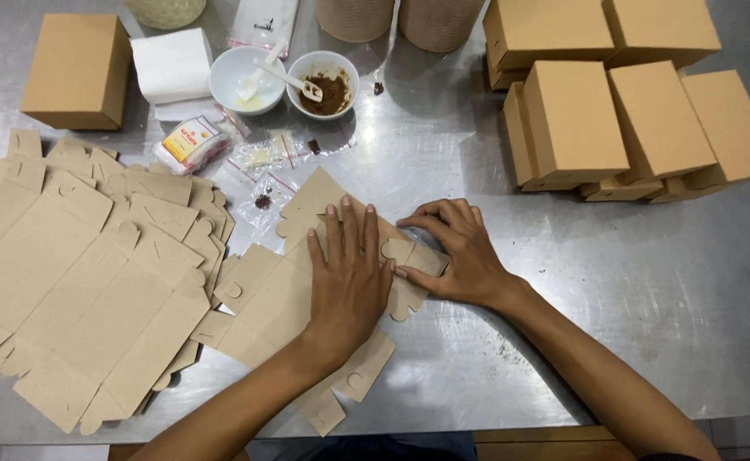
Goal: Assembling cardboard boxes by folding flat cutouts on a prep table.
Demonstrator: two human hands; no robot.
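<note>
A flat, die-cut brown cardboard box blank (pixel 268 294) lies on the steel table (pixel 614 282) in front of me. My left hand (pixel 349 273) presses flat on its middle, fingers spread. My right hand (pixel 456 248) pinches a rounded side flap (pixel 401 250) at the blank's right edge and bends it over. Neither hand lifts the blank off the table.
A spread pile of flat blanks (pixel 76 273) covers the left. Several folded brown boxes (pixel 622 119) stand at the back right, one more (pixel 76 68) at the back left. Two white bowls (pixel 281 81) with spoons, small plastic sachets (pixel 191 143) and a tissue stack (pixel 170 64) sit at the back.
</note>
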